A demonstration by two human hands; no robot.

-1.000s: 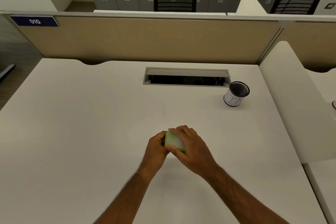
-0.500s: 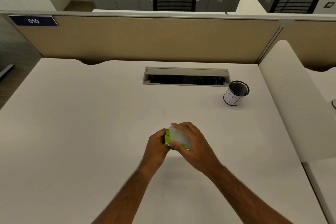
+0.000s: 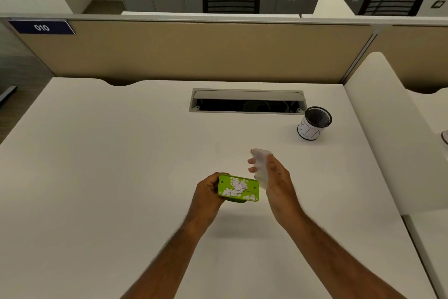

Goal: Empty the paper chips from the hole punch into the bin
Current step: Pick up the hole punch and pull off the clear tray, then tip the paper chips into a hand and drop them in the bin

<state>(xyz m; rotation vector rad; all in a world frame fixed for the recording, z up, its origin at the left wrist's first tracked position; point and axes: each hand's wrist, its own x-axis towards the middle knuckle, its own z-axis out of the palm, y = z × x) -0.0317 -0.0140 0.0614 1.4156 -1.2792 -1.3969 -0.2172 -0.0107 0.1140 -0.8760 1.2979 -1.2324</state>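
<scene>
My left hand (image 3: 209, 192) grips a green hole punch (image 3: 238, 189) turned underside up over the desk, and a heap of white paper chips (image 3: 236, 187) lies on its exposed base. My right hand (image 3: 272, 178) is just to the right of it and holds the clear plastic base cover (image 3: 260, 166), lifted off the punch and tilted on edge. A small black mesh bin (image 3: 313, 126) with a white paper label stands upright at the far right of the white desk (image 3: 121, 165), well beyond both hands.
A rectangular cable hatch (image 3: 247, 101) is open in the desk's far middle. A beige partition (image 3: 194, 53) runs along the back, and a white divider (image 3: 392, 133) bounds the right side. Office chairs and grey lockers lie beyond.
The two hands were clasped together around the punch. Now my right hand has pulled the clear cover off and moved it up and right, baring the chips.
</scene>
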